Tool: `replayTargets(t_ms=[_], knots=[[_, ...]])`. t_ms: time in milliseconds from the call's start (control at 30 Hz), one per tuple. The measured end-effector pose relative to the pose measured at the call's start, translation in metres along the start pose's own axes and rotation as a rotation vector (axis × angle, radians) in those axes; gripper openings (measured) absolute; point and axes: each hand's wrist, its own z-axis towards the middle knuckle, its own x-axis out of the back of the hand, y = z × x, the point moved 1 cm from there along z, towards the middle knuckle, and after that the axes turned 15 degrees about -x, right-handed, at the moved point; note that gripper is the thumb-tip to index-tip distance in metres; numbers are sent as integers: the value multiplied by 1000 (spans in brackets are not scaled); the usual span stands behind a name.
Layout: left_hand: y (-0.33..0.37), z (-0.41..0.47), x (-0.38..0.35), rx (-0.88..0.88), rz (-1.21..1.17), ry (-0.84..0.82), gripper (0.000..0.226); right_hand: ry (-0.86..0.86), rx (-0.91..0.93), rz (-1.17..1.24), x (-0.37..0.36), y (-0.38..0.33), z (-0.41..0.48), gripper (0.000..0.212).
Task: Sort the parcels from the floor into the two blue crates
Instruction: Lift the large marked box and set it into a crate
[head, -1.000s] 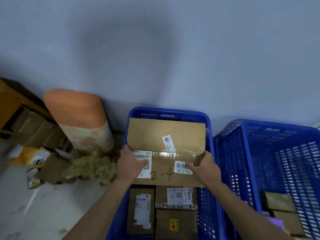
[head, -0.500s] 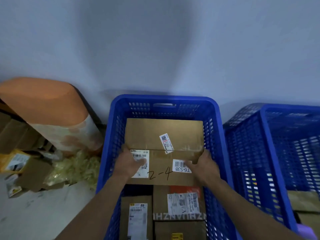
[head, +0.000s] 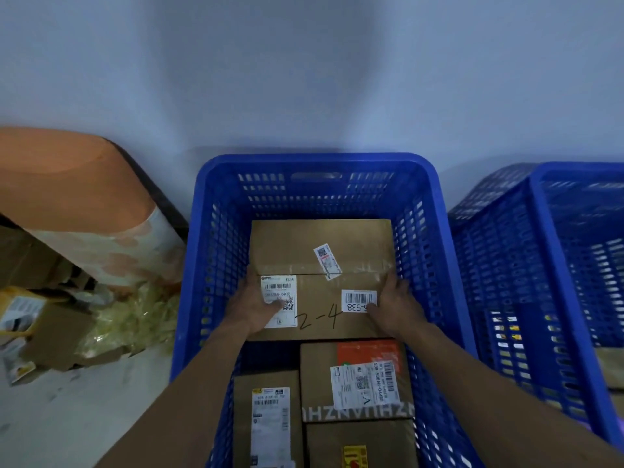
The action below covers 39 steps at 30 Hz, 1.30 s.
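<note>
The central blue crate [head: 317,160] fills the middle of the view. It is rigid moulded plastic with slotted lattice walls, a rolled rim and a handle slot in its far wall. A second blue crate [head: 547,231] of the same make stands just beside it on the right, its contents mostly out of view. On the left an orange-capped roll [head: 67,184] leans against the wall, with loose parcels [head: 44,319] and crumpled yellowish wrap on the floor [head: 67,417] near it.

The cardboard box marked "2-4" [head: 320,244] lies flat in the far half of the central crate, its long axis running left to right and nearly spanning the walls. It is plain brown corrugated board, with a glossy taped seam along that axis. Whether it rests on the crate's bottom I cannot tell.

Three smaller cartons sit in the near half: one with an orange patch [head: 317,376], a narrow one [head: 266,417] to its left, and one with a yellow sticker [head: 361,444] nearest.

The left hand [head: 256,305] and right hand [head: 398,305] clasp the box's two short ends at its near half, fingers wrapped over the side edges and thumbs flat on top. The box thus lies beyond both hands, equally near to each, so letting go probably means drawing them straight back and up.

The left thumb covers part of a shipping label [head: 278,288], and the right thumb touches a barcode label [head: 358,300]. A small tilted sticker [head: 327,261] crosses the seam.
</note>
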Motion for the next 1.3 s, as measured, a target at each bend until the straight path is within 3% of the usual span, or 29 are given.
replayTargets(t_ms=[133, 233, 400, 533, 600, 900, 1300], knots=[[-4, -4, -2, -1, 35, -45, 113, -14, -42, -46, 0, -7, -6, 94], [6, -11, -2, -7, 87, -100, 100, -6, -52, -65, 6, -7, -11, 82], [35, -49, 13, 29, 136, -195, 95, -74, -57, -63, 20, -4, -49, 80], [62, -90, 33, 24, 54, -198, 92, -187, -17, 18, 36, 3, -93, 41], [72, -107, 37, 44, -15, -177, 94, -182, 60, -3, 49, 4, -119, 33], [201, -229, 55, 26, -76, -50, 66, -250, 206, 41, 107, 40, -221, 56], [306, -310, 33, -392, -12, -108, 47, -13, 4, -27, 150, 163, -323, 58]])
